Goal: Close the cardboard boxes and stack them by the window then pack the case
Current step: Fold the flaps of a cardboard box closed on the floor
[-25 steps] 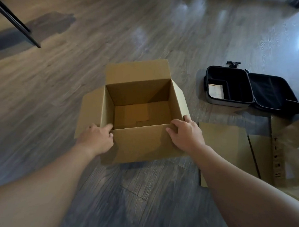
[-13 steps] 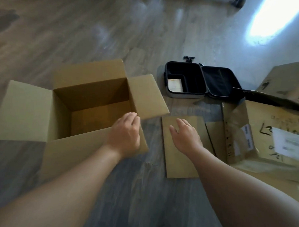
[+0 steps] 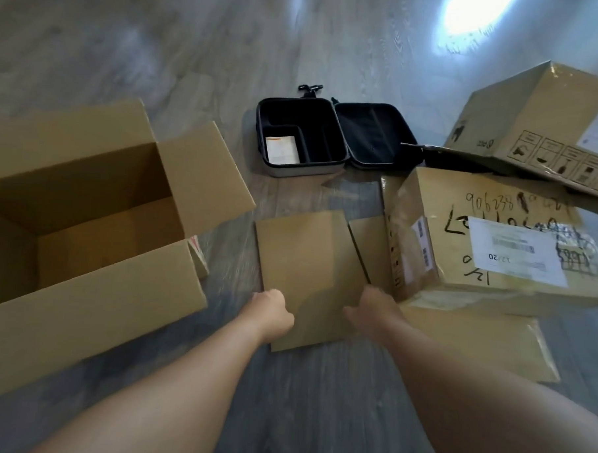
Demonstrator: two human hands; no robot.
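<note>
Down at the near end of a flat cardboard sheet (image 3: 309,278), the left hand (image 3: 273,316) is curling its fingers over the sheet's left edge, while the right hand (image 3: 372,310) is touching its right edge; whether those fingers are clamping, I cannot tell. Left of the sheet an open cardboard box (image 3: 95,224) is standing, flaps spread. Beyond, the black case (image 3: 335,139) is lying open on the floor (image 3: 299,414), with two more boxes (image 3: 495,241) sitting right.

Open box (image 3: 85,224) cut off at the left edge, printed box (image 3: 542,124) cut off at the right, label (image 3: 515,254) text blurred, fingers of both hands (image 3: 275,314) (image 3: 373,308) smeared, grip on the flat cardboard (image 3: 309,268) unclear.
</note>
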